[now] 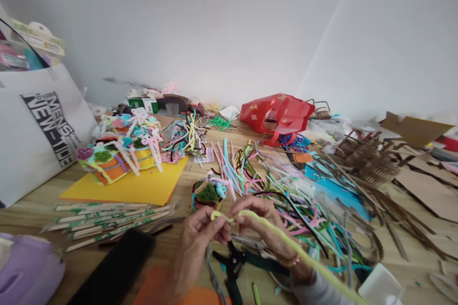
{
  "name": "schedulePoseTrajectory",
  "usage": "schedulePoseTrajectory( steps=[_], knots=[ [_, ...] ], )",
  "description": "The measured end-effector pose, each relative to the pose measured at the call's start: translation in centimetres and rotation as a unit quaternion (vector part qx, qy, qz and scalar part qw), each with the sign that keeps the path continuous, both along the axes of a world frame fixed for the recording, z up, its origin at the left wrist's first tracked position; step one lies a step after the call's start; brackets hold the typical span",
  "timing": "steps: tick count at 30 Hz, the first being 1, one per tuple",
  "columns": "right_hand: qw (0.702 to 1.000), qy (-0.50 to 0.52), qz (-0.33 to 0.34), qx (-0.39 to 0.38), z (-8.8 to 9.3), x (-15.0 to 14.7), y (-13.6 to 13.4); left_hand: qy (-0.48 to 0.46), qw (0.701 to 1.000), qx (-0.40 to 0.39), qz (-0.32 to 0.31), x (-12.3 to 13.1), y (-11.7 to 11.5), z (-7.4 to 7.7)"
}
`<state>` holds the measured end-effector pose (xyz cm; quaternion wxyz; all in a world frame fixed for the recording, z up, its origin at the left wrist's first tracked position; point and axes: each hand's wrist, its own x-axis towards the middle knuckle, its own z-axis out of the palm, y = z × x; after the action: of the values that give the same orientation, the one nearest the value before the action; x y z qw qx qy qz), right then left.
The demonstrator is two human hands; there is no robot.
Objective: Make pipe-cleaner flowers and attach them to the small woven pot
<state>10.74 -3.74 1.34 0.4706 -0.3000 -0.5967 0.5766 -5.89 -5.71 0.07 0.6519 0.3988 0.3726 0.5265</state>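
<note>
Between my two hands runs a pale yellow pipe cleaner (286,232), with a small loop bent at one end. My left hand (202,236) pinches the looped end. Close beside it, my right hand (265,226) has thumb and fingers closed on the same pipe cleaner, whose long tail passes over the wrist toward the lower right. Just behind the hands sits a small pipe-cleaner figure (207,194) with a green top and blue and pink bits. Beneath the hands lie dark-handled pliers (234,262) and scissors (252,242), partly covered.
Many loose coloured pipe cleaners (304,219) spread to the right. Finished pipe-cleaner pieces (110,167) rest on yellow paper (157,190). Wrapped sticks (107,224) and a black phone (114,267) lie left. A red bag (257,114) and brown baskets (372,164) stand farther back.
</note>
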Motion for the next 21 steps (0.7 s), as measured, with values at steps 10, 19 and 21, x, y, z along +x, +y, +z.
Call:
schedulePoseTrajectory(
  steps=[10,19,21],
  knots=[
    [0.995,-0.085,-0.057,0.022,-0.8,-0.5,-0.2,0.332,0.855,0.381,0.114,0.0,-1.3,-0.4],
    [0.928,-0.254,-0.064,0.264,-0.6,-0.3,-0.3,0.509,0.578,0.600,0.214,-1.1,-1.3,-1.2],
    [0.916,-0.263,-0.053,0.299,-0.4,-0.3,-0.3,0.530,0.558,0.599,0.220,-1.4,-1.3,-0.9]
  ],
)
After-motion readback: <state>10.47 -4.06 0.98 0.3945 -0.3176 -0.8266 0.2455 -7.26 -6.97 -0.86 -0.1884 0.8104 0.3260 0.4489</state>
